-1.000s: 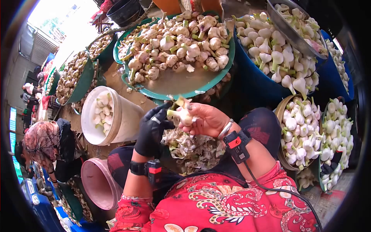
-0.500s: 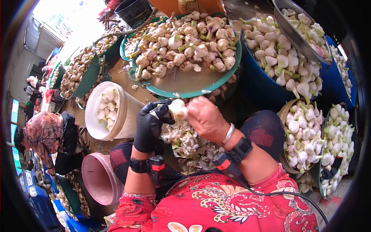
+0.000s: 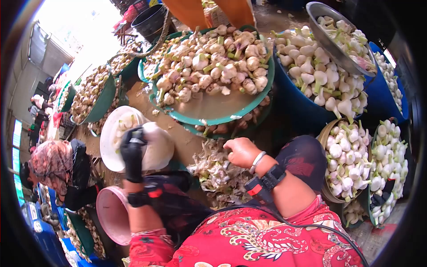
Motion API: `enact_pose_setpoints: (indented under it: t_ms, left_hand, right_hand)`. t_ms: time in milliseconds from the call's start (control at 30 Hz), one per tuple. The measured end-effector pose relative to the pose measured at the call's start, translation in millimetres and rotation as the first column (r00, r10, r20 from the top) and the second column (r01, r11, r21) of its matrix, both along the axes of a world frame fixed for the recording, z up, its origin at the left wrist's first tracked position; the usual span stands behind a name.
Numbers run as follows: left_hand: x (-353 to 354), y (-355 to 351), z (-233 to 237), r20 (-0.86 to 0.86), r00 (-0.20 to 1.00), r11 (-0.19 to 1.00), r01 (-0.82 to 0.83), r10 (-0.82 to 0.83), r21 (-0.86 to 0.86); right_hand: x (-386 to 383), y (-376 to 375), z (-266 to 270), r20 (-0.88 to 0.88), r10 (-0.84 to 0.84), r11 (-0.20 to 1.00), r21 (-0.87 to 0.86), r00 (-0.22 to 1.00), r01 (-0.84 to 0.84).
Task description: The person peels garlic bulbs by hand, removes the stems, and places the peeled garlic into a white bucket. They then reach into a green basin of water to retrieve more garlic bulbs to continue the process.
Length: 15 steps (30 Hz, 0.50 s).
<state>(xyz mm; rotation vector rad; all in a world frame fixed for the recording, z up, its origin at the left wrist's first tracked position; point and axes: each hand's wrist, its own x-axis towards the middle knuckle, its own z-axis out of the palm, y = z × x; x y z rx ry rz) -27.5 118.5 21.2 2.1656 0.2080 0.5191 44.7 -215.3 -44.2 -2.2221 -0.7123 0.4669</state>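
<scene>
My left hand [image 3: 132, 153], in a black glove, hangs over the mouth of the white bucket [image 3: 156, 149] of peeled garlic, fingers curled. What it holds is not clear. My bare right hand [image 3: 240, 151], with a bangle and a wrist device, is closed in a fist above the pile of garlic peels [image 3: 215, 171] in my lap. No bulb shows in it. Just beyond sits the green tray [image 3: 222, 104] heaped with unpeeled garlic.
An empty pink bucket [image 3: 111, 213] stands at my left knee. A blue tub [image 3: 302, 107], a metal bowl [image 3: 331, 40] and a basket [image 3: 327, 133] of white garlic crowd the right. A person in a headscarf [image 3: 51, 162] sits at left beside more green trays [image 3: 100, 95].
My left hand has left the bulb and swung left over the white bucket. My right hand has dropped to the peel pile, and the bulb it held is gone from view.
</scene>
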Motion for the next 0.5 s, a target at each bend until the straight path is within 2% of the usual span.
enact_pose_setpoints:
  t_ms: [33,100,167,200,233,267,300,333,367,433,500]
  left_hand:
    - [2,24,10,-0.014,0.992,0.991,-0.129,0.129,-0.021]
    - [8,37,25,0.079,0.977,0.943,-0.21,0.196,0.26]
    - [28,-8,38,0.073,0.993,0.988,-0.097,0.089,0.118]
    - [45,-35,38,-0.003,1.0,0.999,0.007,-0.007,0.032]
    - [67,-57,28,-0.028,0.988,0.988,0.148,-0.15,-0.054]
    - [87,-85,22,-0.071,0.972,0.97,0.214,-0.223,-0.115]
    - [107,-112,17,-0.111,0.96,0.943,0.225,-0.258,-0.247]
    - [136,-127,-5,-0.048,0.953,0.892,0.262,-0.3,-0.369]
    - [157,-148,-4,-0.092,0.936,0.794,0.232,-0.339,-0.562]
    - [200,-173,-3,-0.197,0.921,0.714,0.114,-0.337,-0.691]
    - [246,-166,-45,-0.14,0.918,0.722,0.19,-0.37,-0.665]
  right_hand:
    - [0,-1,2,0.05,-0.062,0.997,0.046,0.997,0.059]
    - [5,1,5,0.0,-0.147,0.97,0.195,0.989,0.144]
    - [11,0,25,-0.091,-0.202,0.968,0.132,0.975,0.213]
    - [13,0,23,-0.085,-0.211,0.966,0.137,0.974,0.221]
    - [13,1,17,-0.132,-0.286,0.903,0.294,0.949,0.313]
    - [12,2,11,-0.191,-0.349,0.806,0.439,0.917,0.398]
    - [14,2,7,-0.18,-0.405,0.743,0.507,0.897,0.437]
    - [16,1,4,-0.148,-0.429,0.713,0.55,0.891,0.435]
    - [19,-2,4,-0.112,-0.455,0.683,0.593,0.883,0.427]
    - [22,-10,17,-0.176,-0.446,0.682,0.568,0.877,0.461]
    - [26,-14,16,-0.179,-0.46,0.652,0.597,0.87,0.468]
